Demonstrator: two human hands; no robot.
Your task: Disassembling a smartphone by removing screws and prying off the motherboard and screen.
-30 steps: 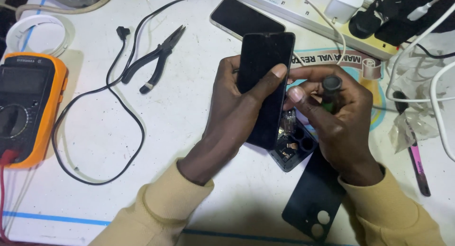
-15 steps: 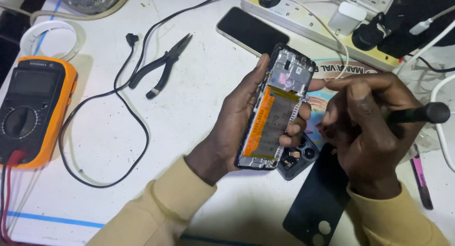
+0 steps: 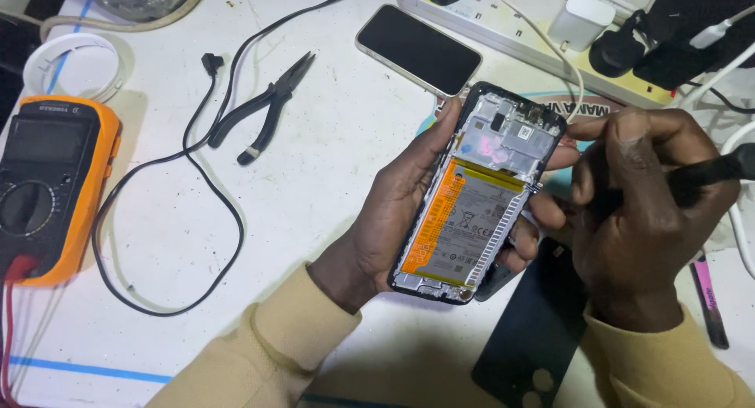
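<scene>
A: Where is the opened phone (image 3: 476,195) sitting?

B: The left hand (image 3: 393,211) is lifting it off the counter (image 3: 314,164), fingers wrapping both long edges, battery side facing up.

A: And the right hand (image 3: 637,211)?

B: It is hovering just right of the phone, fingers closing on a black tool (image 3: 712,172) that is pointing toward the phone's upper part.

A: Surroundings?

B: A black back cover (image 3: 535,329) is lying below-right of the phone, pliers (image 3: 263,113) upper-left, an orange multimeter (image 3: 47,188) far left.
</scene>
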